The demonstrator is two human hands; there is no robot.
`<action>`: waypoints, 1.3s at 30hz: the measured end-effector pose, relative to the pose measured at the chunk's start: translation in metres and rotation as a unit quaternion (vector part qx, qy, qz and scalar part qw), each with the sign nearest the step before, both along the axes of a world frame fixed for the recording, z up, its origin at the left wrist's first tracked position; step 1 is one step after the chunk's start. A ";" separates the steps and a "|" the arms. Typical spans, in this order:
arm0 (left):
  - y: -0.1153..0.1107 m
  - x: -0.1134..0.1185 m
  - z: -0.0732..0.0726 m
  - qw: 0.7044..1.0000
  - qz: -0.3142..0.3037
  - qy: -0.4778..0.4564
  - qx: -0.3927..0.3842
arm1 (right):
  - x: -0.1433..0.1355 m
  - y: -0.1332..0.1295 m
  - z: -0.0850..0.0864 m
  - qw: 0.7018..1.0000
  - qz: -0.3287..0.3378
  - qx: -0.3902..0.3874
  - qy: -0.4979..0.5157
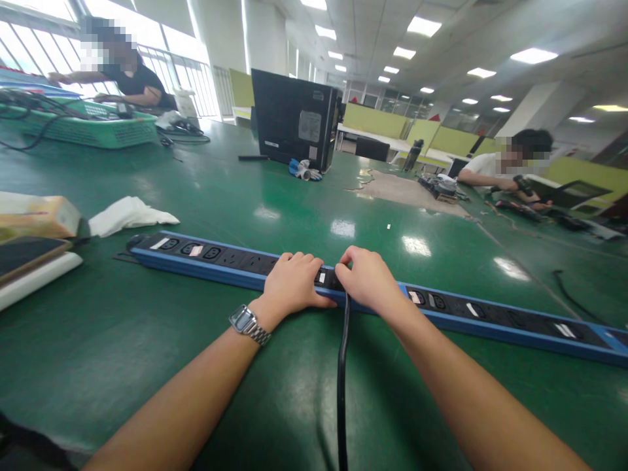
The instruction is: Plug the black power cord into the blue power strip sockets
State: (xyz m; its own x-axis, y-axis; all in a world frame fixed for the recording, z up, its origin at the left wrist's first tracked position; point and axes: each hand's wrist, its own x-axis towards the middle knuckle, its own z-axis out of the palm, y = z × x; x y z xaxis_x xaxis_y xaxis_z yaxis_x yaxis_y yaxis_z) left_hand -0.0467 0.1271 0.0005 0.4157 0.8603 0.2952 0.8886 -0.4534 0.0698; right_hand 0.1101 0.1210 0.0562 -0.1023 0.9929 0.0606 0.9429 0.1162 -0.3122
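head view: fingers [338, 275] at the blue power strip's [235, 260] near edge

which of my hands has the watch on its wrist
The left hand, laid across the blue power strip: a metal-banded watch circles its wrist, while the right hand wears none.

I can't read any text here: the stickers [196, 251] on the strip [210, 269], the labels [310, 126] on the black case [279, 108] and my watch [242, 318] face are all too small or blurred.
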 end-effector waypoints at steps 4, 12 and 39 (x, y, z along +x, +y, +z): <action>0.000 0.001 0.002 1.000 0.011 0.008 -0.014 | -0.016 -0.011 0.001 0.998 -0.006 -0.022 -0.066; 0.001 -0.001 0.001 1.000 -0.001 -0.002 -0.010 | 0.001 -0.012 0.032 0.999 -0.013 0.049 -0.004; 0.005 -0.003 0.003 1.000 -0.008 0.022 -0.016 | 0.131 -0.040 0.051 0.987 -0.080 0.133 0.051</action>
State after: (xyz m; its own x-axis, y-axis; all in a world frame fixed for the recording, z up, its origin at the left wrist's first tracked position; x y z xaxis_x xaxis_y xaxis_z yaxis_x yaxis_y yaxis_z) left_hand -0.0500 0.1320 0.0034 0.4421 0.8617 0.2490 0.8834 -0.4664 0.0458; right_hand 0.2416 0.0810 0.1076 0.0752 0.9434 0.3232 0.9209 0.0586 -0.3854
